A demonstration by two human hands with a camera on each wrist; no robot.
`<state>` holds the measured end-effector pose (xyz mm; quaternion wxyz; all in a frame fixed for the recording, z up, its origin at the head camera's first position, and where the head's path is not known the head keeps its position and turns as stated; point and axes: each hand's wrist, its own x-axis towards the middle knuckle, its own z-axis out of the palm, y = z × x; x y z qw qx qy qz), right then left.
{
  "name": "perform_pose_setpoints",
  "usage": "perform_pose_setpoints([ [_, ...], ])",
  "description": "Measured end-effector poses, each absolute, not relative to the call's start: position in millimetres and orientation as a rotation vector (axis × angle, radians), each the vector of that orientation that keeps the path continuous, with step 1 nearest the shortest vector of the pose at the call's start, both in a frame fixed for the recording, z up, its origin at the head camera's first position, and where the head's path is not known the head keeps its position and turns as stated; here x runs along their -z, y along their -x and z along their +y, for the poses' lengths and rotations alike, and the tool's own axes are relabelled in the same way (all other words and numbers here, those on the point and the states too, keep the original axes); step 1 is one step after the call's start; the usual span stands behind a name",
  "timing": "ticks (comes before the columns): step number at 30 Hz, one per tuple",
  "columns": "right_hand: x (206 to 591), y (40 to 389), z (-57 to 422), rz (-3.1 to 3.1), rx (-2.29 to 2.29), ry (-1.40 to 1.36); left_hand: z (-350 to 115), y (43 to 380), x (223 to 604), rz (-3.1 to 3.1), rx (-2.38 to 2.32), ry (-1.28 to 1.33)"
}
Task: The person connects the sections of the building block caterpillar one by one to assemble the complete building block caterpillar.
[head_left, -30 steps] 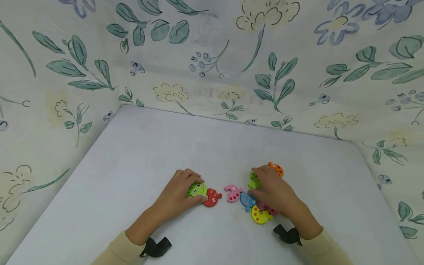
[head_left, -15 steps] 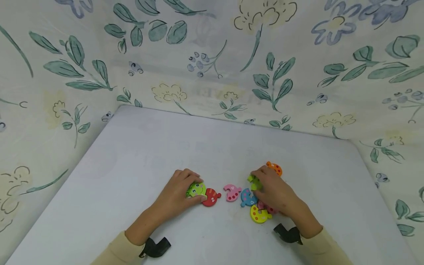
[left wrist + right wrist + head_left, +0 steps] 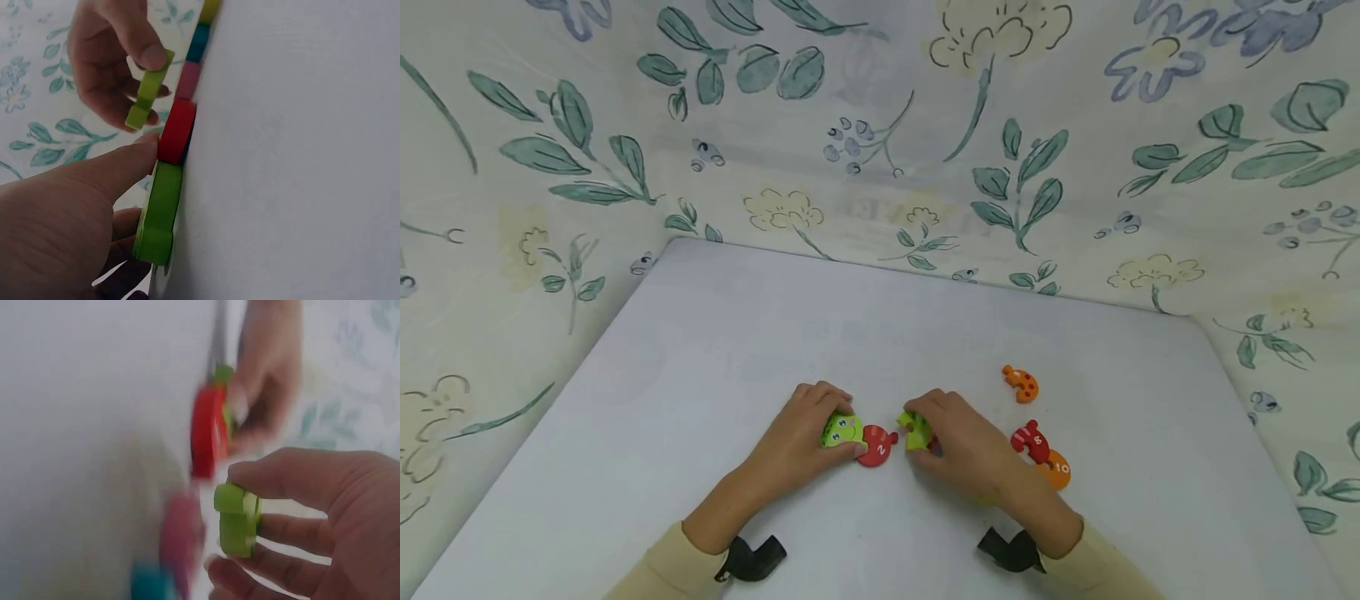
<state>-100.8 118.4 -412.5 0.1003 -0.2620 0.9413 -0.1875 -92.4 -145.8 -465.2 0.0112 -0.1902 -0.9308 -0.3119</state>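
Observation:
My left hand (image 3: 805, 429) grips a green caterpillar-head puzzle piece (image 3: 842, 428) with a smiling face, flat on the table. Joined to its right side is a red puzzle piece (image 3: 877, 447) numbered 2, with the thumb at their seam. My right hand (image 3: 973, 446) pinches a lime green puzzle piece (image 3: 915, 429) just right of the red piece's knob. In the left wrist view that lime piece is raised off the table. Pink (image 3: 187, 80), blue (image 3: 198, 42) and yellow (image 3: 210, 11) puzzle pieces trail beyond the red one, mostly hidden under my right hand in the head view.
On the white table (image 3: 775, 317), to the right, lie an orange spotted piece (image 3: 1021, 384), a red piece (image 3: 1030, 440) numbered 8 and an orange piece (image 3: 1057, 470) numbered 10. Flower-patterned cloth (image 3: 880, 150) rises behind the table's far edge.
My right hand has carried the lime green piece leftward from the cluster to beside the red piece, uncovering the 8 and 10 pieces. My left hand keeps its grip in place.

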Motion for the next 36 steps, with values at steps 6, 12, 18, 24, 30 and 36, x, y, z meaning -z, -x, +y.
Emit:
perform_pose_setpoints([
  [6, 423, 94, 88, 2.818, 0.455, 0.925, -150, 92, 463, -2.934, 0.964, 0.603],
  [12, 424, 94, 92, 2.842, 0.458, 0.871, -149, 93, 462, -2.925, 0.963, 0.630],
  [18, 424, 100, 110, 2.858, 0.474, 0.687, -151, 93, 461, -2.932, 0.959, 0.619],
  [24, 422, 107, 135, 2.834, 0.605, 0.633, -154, 92, 459, -2.933, 0.983, 0.612],
  [30, 424, 113, 158, 2.907, 0.463, 0.541, -154, 93, 460, -2.936, 1.010, 0.609],
  [36, 415, 122, 178, 2.809, 0.460, 0.477, -152, 93, 460, -2.947, 1.005, 0.596],
])
